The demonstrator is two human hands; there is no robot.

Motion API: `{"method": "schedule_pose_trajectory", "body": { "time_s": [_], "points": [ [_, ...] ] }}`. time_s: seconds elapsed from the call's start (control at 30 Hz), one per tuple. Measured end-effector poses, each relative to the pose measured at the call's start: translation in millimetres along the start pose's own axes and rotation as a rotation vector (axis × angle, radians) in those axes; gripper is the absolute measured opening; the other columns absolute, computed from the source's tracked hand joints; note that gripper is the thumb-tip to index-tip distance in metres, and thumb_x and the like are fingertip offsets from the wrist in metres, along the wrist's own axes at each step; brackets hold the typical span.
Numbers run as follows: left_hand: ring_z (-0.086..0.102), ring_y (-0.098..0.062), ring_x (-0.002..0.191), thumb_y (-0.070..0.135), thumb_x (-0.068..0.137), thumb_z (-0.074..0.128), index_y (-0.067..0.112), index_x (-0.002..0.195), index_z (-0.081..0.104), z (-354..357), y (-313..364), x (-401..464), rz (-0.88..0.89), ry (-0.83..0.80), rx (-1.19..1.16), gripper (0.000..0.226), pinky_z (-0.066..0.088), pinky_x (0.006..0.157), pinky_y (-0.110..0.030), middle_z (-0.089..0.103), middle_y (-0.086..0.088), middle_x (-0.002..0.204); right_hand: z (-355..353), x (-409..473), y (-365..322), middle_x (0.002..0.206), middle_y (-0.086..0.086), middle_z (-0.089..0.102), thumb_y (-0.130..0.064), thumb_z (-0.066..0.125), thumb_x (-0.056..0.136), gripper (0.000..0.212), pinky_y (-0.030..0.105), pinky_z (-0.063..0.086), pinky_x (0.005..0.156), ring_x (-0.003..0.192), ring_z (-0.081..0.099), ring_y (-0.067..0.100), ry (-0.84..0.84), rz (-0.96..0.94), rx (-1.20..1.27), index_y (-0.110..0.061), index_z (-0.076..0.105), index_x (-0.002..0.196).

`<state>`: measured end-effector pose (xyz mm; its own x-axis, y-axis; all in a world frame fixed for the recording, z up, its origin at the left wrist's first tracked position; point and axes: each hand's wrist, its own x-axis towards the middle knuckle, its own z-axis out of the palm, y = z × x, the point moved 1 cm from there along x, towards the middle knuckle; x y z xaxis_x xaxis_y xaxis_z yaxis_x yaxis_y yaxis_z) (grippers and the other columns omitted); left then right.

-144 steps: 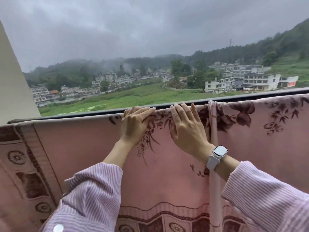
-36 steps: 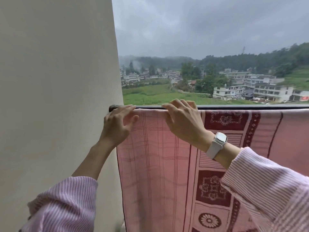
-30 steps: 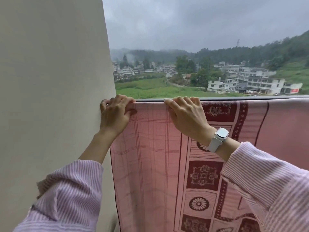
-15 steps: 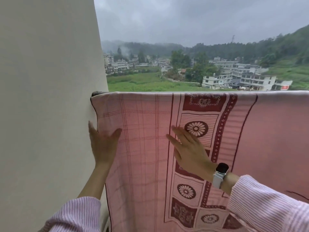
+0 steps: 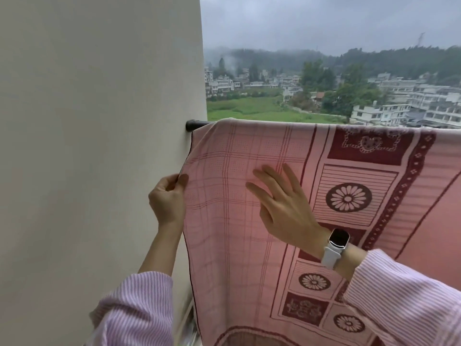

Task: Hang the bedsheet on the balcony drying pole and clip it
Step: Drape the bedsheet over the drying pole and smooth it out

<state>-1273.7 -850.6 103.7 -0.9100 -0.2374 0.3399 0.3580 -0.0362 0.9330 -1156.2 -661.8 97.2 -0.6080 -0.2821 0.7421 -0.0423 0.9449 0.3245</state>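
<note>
A pink bedsheet [image 5: 249,245] with dark red flower and checked patterns hangs over the dark drying pole [image 5: 197,124], whose left end meets the wall. My left hand [image 5: 168,201] pinches the sheet's left edge a little below the pole. My right hand [image 5: 282,208], with a white watch on the wrist, lies flat and open on the front of the sheet, fingers spread. No clip is in view.
A cream wall [image 5: 99,146] fills the left half and stands right against the sheet's left edge. Beyond the pole lie green fields, white buildings and misty hills under a grey sky.
Both hands came down from the pole onto the hanging sheet. My left hand went from a flat palm to pinching the left edge. The camera has turned a little.
</note>
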Motion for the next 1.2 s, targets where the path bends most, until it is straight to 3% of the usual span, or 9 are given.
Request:
{"method": "schedule_pose_trajectory", "body": {
  "time_s": [0.17,0.27,0.37,0.47,0.7,0.83,0.97,1.1,1.2],
  "points": [
    [0.037,-0.027,0.125,0.023,0.083,0.054,0.016,0.13,0.041,27.4,22.5,-12.1,0.522,0.035,0.445,0.049,0.025,0.103,-0.052,0.042,-0.012,0.136,-25.4,6.1,34.4,0.144,0.01,0.032,-0.011,0.049,0.077,0.053,0.06,0.006,0.111,0.137,0.021,0.025,0.166,0.064,-0.048,-0.018,0.044,0.13],
    [0.018,-0.026,0.136,0.028,0.085,0.048,0.021,0.138,0.029,69.4,54.4,-28.1,0.974,-0.109,0.603,0.057,0.01,0.109,-0.049,0.028,-0.011,0.148,-45.0,12.7,65.4,0.148,0.01,0.024,-0.014,0.049,0.078,0.062,0.06,0.002,0.111,0.138,0.014,0.024,0.206,0.165,-0.119,-0.019,0.031,0.137],
    [0.002,-0.021,0.139,0.033,0.089,0.043,0.026,0.141,0.021,119.1,73.5,-49.1,1.196,-0.288,0.634,0.057,-0.001,0.11,-0.051,0.012,-0.003,0.15,-60.0,-5.5,92.6,0.15,0.013,0.023,-0.014,0.046,0.082,0.06,0.059,0.003,0.112,0.139,0.012,0.028,0.177,0.318,-0.203,-0.018,0.027,0.14],
    [-0.015,-0.024,0.139,0.036,0.091,0.043,0.026,0.144,0.008,153.2,60.0,-80.7,1.166,-0.415,0.666,0.064,-0.005,0.111,-0.055,0.001,-0.004,0.153,-62.5,-56.9,114.0,0.152,0.008,0.016,-0.02,0.043,0.085,0.058,0.058,0.009,0.112,0.141,0.006,0.028,0.035,0.429,-0.312,-0.022,0.027,0.141],
    [0.009,-0.035,0.138,0.032,0.087,0.046,0.023,0.138,0.03,194.5,6.6,-193.3,1.29,-0.676,0.668,0.054,0.015,0.107,-0.066,0.012,-0.01,0.151,-79.8,-215.9,160.0,0.15,0.004,0.014,-0.017,0.06,0.077,0.074,0.056,0.027,0.107,0.138,0.015,0.026,-0.454,0.584,-0.35,-0.027,0.022,0.14],
    [0.008,-0.029,0.14,0.027,0.086,0.048,0.023,0.137,0.033,238.8,63.9,-261.4,1.51,-0.709,0.528,0.054,0.002,0.11,-0.06,0.014,-0.007,0.15,-137.3,-266.7,189.8,0.145,0.008,0.035,-0.013,0.042,0.078,0.056,0.049,0.039,0.102,0.133,0.034,0.026,-0.346,0.685,-0.307,-0.023,0.037,0.133],
    [0.016,-0.027,0.138,0.023,0.083,0.055,0.019,0.136,0.036,305.4,133.2,-329.1,1.495,-0.684,0.412,0.056,0.002,0.11,-0.059,0.031,-0.01,0.147,-217.3,-300.8,250.5,0.139,0.013,0.044,-0.012,0.038,0.079,0.052,0.045,0.032,0.105,0.128,0.034,0.026,-0.159,0.697,-0.361,-0.016,0.04,0.131],
    [0.046,-0.034,0.121,0.029,0.084,0.053,0.011,0.129,0.045,377.0,181.3,-389.9,1.372,-0.75,0.475,0.049,0.023,0.103,-0.059,0.051,-0.016,0.131,-289.4,-325.7,333.5,0.144,0.011,0.036,-0.022,0.03,0.086,0.052,0.045,0.022,0.11,0.134,0.028,0.024,-0.127,0.788,-0.429,-0.011,0.035,0.136],
    [0.059,-0.033,0.095,0.033,0.087,0.04,0.011,0.12,0.053,409.3,203.5,-414.9,1.299,-0.713,0.559,0.042,0.039,0.082,-0.045,0.064,-0.013,0.11,-317.8,-340.1,390.2,0.149,0.009,0.027,-0.027,0.02,0.083,0.06,0.046,0.014,0.113,0.139,0.021,0.024,-0.158,0.824,-0.4,-0.012,0.026,0.14]
  ]
}}
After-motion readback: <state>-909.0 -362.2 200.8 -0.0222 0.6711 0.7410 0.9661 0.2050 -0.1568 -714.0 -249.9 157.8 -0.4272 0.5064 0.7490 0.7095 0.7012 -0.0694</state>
